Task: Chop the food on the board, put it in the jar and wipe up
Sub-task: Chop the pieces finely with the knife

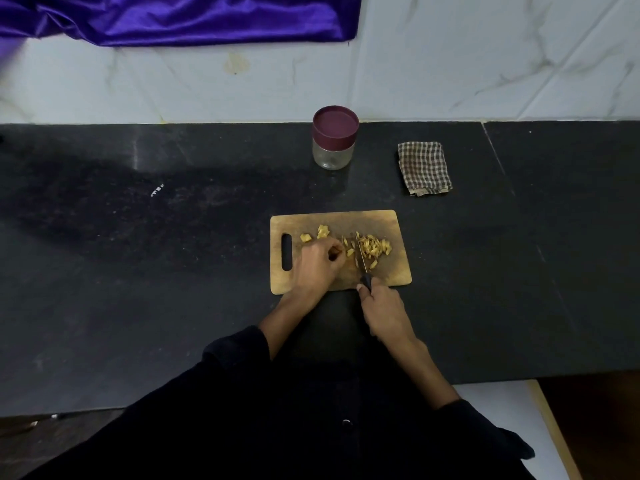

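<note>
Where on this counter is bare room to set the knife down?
Bare counter spreads left of the cutting board; another patch lies right of it, below the checked cloth. A strip separates the board from the jar. The board is crowded: chopped food, left hand, right hand gripping the knife.

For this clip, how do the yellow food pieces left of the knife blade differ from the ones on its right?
The pieces left of the knife, near the left hand, are few and chunky: the uncut chunks lie apart from one another. The cut strips right of the blade are many, thin and heaped together. The left hand holds down food at the blade; the right hand touches none, gripping the knife. Both groups are yellow and lie on the wooden board.
</note>
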